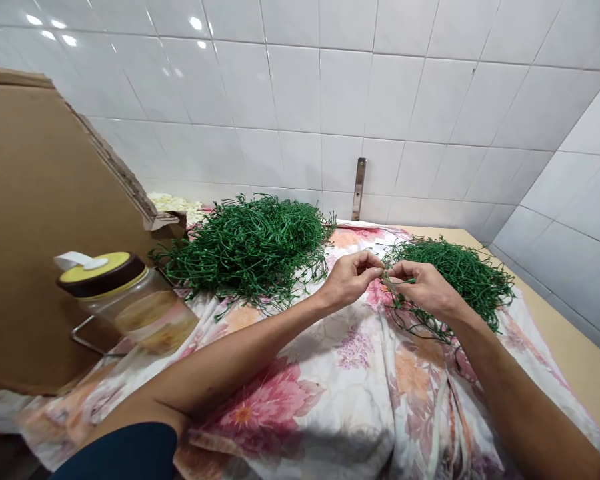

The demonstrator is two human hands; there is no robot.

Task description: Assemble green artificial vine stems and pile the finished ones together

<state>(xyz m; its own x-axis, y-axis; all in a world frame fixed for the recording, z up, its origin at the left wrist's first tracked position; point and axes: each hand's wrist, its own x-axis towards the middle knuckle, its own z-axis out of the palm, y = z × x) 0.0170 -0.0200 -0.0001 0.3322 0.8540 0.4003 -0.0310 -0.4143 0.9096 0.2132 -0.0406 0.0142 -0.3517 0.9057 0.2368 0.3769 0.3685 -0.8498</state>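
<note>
Two heaps of thin green stems lie on a floral cloth (350, 393): a large heap (260, 243) left of centre and a smaller heap (460, 273) at the right. Between them, my left hand (353, 279) pinches a small piece of green stem with thumb and forefinger. Close against it, my right hand (425, 288) grips green stem too, fingertips almost touching those of my left. Some stems hang below my right hand, in front of the smaller heap. The exact ends between my fingertips are too small to make out.
A clear jar (150, 320) with a yellow and brown lid stands at the left beside a big cardboard box (35, 233). Pale pieces (177, 205) lie behind the large heap. A metal strip (359, 189) is on the tiled wall (295, 87). Bare tabletop (575, 347) shows at right.
</note>
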